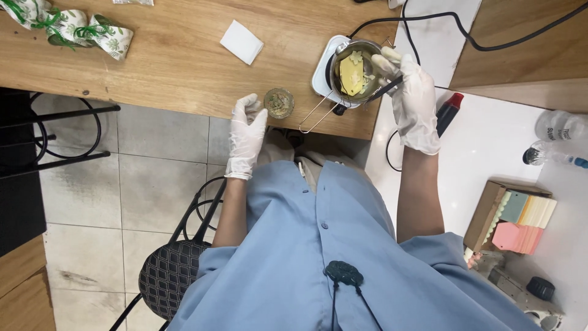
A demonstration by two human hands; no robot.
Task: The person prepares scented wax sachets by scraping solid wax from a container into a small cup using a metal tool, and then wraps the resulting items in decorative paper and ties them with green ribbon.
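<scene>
Both my hands wear white gloves. My left hand [246, 132] rests at the wooden table's [177, 67] front edge, its fingers curled beside a small round glass jar [278, 102] with greenish bits inside. My right hand [413, 98] grips a thin dark tool [384, 91] whose tip reaches into a small metal pot [355, 70]. The pot holds yellow wax pieces and sits on a white hot plate [323, 72]. A wire handle [315, 116] sticks out from the pot toward me.
A white square pad [241, 41] lies on the table. Leaf-patterned wrapped bundles [73, 27] sit at the far left. On the white surface at right are a red-capped dark bottle [448, 110], clear bottles [557, 138], a cardboard box of pastel bars [517, 217] and black cables [465, 34].
</scene>
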